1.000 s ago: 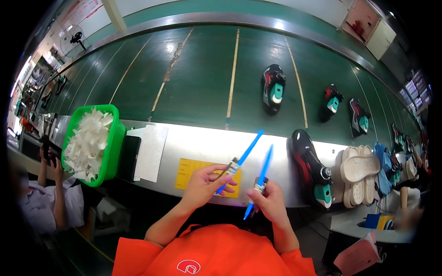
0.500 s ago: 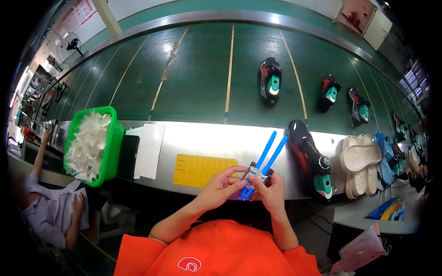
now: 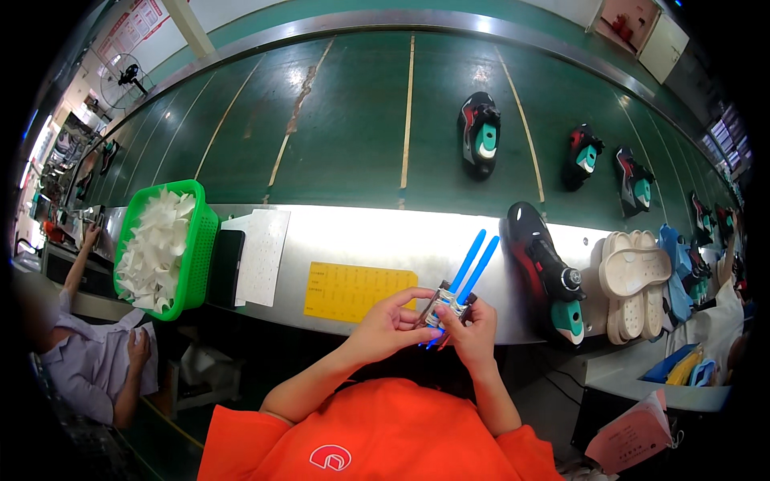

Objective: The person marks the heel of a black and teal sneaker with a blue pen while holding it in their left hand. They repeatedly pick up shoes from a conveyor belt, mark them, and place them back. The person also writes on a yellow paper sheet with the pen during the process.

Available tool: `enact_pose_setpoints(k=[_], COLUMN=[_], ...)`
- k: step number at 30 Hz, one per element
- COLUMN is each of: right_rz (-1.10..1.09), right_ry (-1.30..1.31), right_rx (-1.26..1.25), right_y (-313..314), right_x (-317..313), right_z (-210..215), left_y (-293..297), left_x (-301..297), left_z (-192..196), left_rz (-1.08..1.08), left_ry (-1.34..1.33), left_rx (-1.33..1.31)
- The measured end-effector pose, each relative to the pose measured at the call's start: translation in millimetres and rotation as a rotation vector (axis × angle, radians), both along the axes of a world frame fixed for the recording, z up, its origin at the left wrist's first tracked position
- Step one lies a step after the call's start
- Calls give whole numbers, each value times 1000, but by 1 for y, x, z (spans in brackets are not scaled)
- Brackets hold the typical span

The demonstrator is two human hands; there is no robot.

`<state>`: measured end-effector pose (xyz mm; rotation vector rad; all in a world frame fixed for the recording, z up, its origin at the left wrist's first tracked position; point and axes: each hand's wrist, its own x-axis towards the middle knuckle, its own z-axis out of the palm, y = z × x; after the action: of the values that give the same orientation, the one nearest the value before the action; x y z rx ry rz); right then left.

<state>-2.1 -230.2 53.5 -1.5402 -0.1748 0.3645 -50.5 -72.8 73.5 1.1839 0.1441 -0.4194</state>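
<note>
Just over the table's near edge, my two hands hold a small clear and metallic holder [image 3: 443, 298] between them. Two slim blue sticks [image 3: 468, 263] run through it, their long ends pointing up and away and short tips showing below. My left hand [image 3: 387, 325] grips it from the left with the fingers curled and the thumb near the lower tips. On the other side, my right hand [image 3: 475, 335] pinches it between thumb and fingers. The fingers hide part of the holder. Right of my hands, a black and red shoe [image 3: 536, 248] with a teal heel piece stands on the metal table.
A yellow card [image 3: 357, 290] lies left of my hands, then white paper [image 3: 263, 256], a black flat device [image 3: 228, 264] and a green basket [image 3: 200, 248] of white scraps. Beige clogs [image 3: 634, 268] sit at right. Several shoes [image 3: 480, 136] stand on the green conveyor belt [image 3: 353, 120].
The view has shifted slightly. Both hands keep hold of the holder, which has tilted a little, and less of the lower blue tips shows.
</note>
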Motion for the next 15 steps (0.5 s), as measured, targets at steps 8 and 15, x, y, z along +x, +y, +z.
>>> enact_pose_setpoints(k=[8,15], right_rz=[18,330], right_ry=[86,249], right_rx=[132,295], right_y=[-8,-19], right_x=[-2,9], right_z=[-24,-17], left_y=[-4,-10], left_x=[2,-3], left_z=[-9,-3], left_rz=[-20,-76], left_ry=[-2,-26], left_rx=[-30,207])
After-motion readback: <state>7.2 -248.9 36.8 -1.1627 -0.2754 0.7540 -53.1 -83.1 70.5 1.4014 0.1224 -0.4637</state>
